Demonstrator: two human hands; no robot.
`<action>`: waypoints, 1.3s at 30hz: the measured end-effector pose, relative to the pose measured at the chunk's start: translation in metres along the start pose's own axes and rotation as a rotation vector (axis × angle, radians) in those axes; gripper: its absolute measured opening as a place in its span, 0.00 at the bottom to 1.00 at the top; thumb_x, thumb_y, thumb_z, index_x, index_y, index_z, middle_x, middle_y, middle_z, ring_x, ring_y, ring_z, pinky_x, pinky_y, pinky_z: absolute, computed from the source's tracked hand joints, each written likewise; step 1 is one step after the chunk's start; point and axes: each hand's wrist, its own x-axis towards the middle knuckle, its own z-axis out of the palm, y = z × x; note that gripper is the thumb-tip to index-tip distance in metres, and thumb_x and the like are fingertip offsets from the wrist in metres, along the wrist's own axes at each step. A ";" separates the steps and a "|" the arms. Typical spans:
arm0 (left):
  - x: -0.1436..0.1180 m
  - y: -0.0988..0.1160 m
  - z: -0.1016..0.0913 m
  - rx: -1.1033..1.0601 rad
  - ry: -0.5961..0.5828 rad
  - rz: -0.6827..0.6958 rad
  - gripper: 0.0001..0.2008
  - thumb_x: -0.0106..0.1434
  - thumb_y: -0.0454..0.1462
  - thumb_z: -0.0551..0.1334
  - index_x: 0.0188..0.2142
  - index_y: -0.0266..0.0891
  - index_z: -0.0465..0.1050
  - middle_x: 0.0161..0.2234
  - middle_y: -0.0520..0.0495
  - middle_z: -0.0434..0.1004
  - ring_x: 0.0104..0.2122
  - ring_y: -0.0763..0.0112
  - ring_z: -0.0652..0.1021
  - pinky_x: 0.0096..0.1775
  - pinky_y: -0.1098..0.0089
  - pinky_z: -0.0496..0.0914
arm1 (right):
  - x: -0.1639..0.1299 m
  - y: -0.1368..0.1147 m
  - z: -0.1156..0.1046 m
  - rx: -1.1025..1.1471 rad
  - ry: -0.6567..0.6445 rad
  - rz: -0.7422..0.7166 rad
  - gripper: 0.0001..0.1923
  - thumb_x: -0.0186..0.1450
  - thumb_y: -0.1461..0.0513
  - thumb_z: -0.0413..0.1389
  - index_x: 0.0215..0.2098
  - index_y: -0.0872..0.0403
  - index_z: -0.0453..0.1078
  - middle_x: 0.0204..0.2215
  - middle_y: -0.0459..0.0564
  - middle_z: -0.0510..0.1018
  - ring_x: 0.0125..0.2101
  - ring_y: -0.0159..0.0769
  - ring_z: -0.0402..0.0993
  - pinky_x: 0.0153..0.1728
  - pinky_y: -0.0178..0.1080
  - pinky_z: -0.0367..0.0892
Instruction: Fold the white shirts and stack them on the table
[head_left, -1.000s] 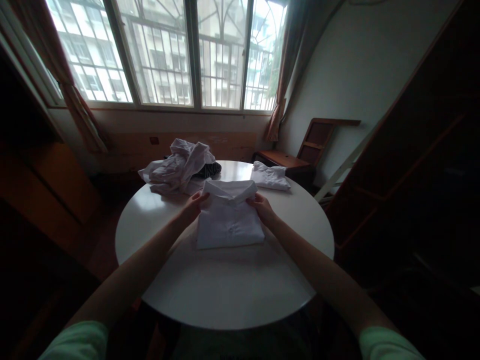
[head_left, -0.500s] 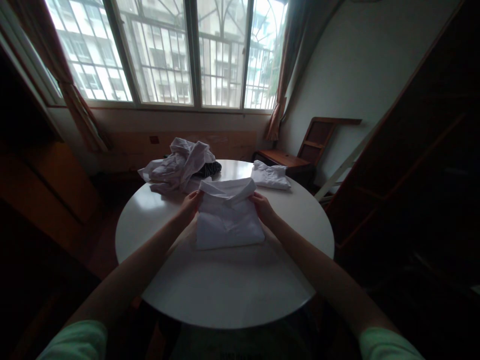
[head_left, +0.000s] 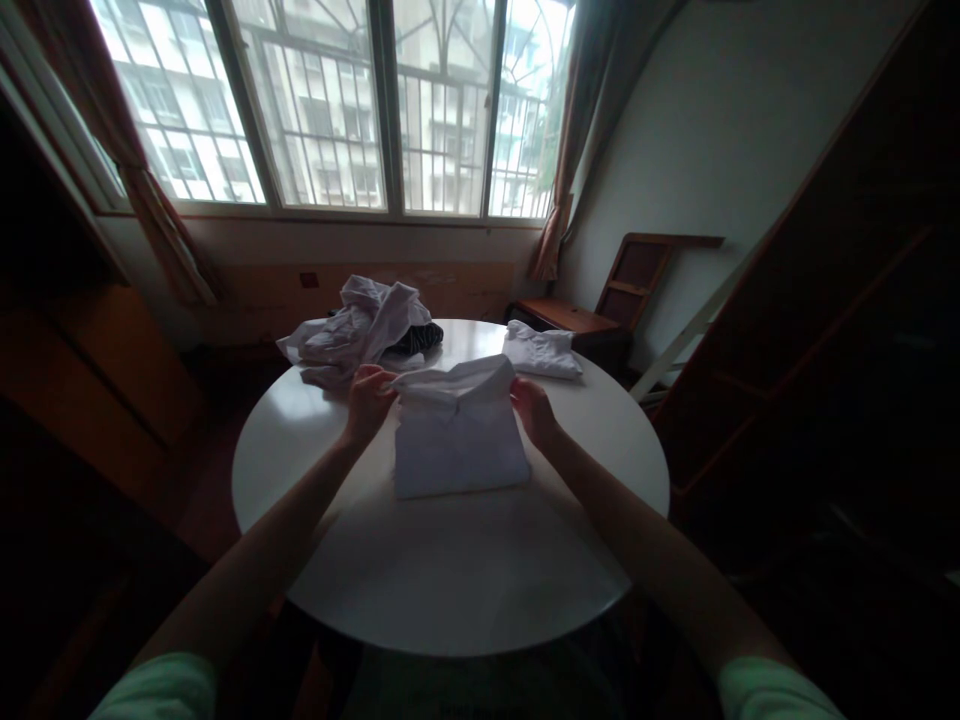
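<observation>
A white collared shirt [head_left: 459,450], folded into a rough rectangle, lies on the round white table [head_left: 450,570] with its collar end away from me. At the collar's left corner, my left hand [head_left: 370,405] pinches the fabric between thumb and fingers. My right hand [head_left: 534,410] is closed on the collar's right end, its fingertips partly hidden by the cloth. The collar stands slightly raised between both hands, while the shirt's body rests flat.
Behind my left hand sits a crumpled heap of pale clothes [head_left: 360,325], with a dark striped cloth [head_left: 420,338] beneath its right side. Another folded white shirt [head_left: 544,350] lies at the table's back right. A wooden chair [head_left: 577,318] stands beyond, near the wall.
My left hand has shifted a little left and up, drawing the collar's left corner outward. My right hand has moved slightly right, still at the collar.
</observation>
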 end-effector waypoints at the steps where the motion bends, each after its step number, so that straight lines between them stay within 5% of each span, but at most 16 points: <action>1: 0.000 0.004 -0.001 0.020 -0.020 0.007 0.08 0.36 0.34 0.69 0.20 0.38 0.74 0.29 0.49 0.67 0.31 0.71 0.68 0.29 0.76 0.61 | 0.000 -0.003 -0.001 0.016 0.024 -0.021 0.17 0.54 0.48 0.50 0.30 0.52 0.68 0.33 0.48 0.76 0.39 0.39 0.69 0.38 0.38 0.63; 7: 0.002 0.008 -0.004 -0.046 -0.228 -0.168 0.06 0.43 0.36 0.64 0.23 0.37 0.75 0.24 0.49 0.71 0.26 0.72 0.68 0.27 0.74 0.60 | -0.004 -0.012 -0.001 -0.117 0.004 -0.180 0.18 0.54 0.48 0.54 0.31 0.53 0.72 0.31 0.48 0.76 0.35 0.38 0.69 0.38 0.38 0.61; 11: 0.007 0.004 -0.008 -0.133 -0.279 -0.319 0.13 0.48 0.43 0.59 0.24 0.35 0.75 0.25 0.46 0.73 0.26 0.71 0.69 0.26 0.74 0.59 | -0.006 -0.008 -0.001 -0.278 -0.010 -0.254 0.19 0.57 0.48 0.50 0.27 0.53 0.72 0.27 0.47 0.75 0.33 0.39 0.69 0.38 0.39 0.60; 19: 0.003 0.012 -0.011 -0.041 -0.410 -0.210 0.11 0.43 0.41 0.68 0.25 0.36 0.76 0.25 0.49 0.73 0.26 0.74 0.69 0.30 0.75 0.60 | -0.015 -0.013 0.001 -0.608 0.270 -0.522 0.13 0.60 0.55 0.47 0.25 0.52 0.67 0.27 0.49 0.71 0.32 0.38 0.65 0.36 0.38 0.60; 22: 0.003 0.007 -0.010 -0.068 -0.415 -0.219 0.09 0.43 0.39 0.68 0.24 0.36 0.75 0.23 0.50 0.72 0.25 0.75 0.69 0.29 0.75 0.61 | -0.015 -0.015 0.002 -0.662 0.342 -0.461 0.12 0.59 0.55 0.49 0.22 0.53 0.63 0.21 0.46 0.67 0.25 0.34 0.62 0.31 0.37 0.59; 27: 0.005 -0.001 -0.008 -0.216 -0.346 -0.347 0.10 0.42 0.38 0.69 0.24 0.35 0.74 0.22 0.51 0.71 0.24 0.78 0.69 0.29 0.76 0.63 | -0.012 -0.014 0.002 -0.452 0.212 -0.248 0.18 0.58 0.48 0.48 0.20 0.52 0.59 0.15 0.42 0.63 0.17 0.29 0.60 0.21 0.33 0.57; 33: 0.006 -0.004 -0.001 -0.448 -0.239 -0.501 0.11 0.45 0.36 0.67 0.28 0.31 0.74 0.27 0.47 0.74 0.28 0.76 0.73 0.33 0.75 0.68 | -0.004 -0.015 -0.001 -0.221 0.051 -0.154 0.24 0.50 0.42 0.53 0.26 0.53 0.64 0.20 0.44 0.68 0.22 0.29 0.66 0.22 0.32 0.61; 39: 0.009 -0.008 -0.002 -0.591 -0.306 -0.574 0.08 0.51 0.29 0.63 0.33 0.30 0.75 0.30 0.45 0.76 0.31 0.75 0.75 0.36 0.76 0.69 | -0.006 -0.019 0.001 -0.107 0.024 -0.123 0.23 0.48 0.44 0.57 0.29 0.54 0.65 0.24 0.44 0.70 0.26 0.29 0.66 0.27 0.33 0.63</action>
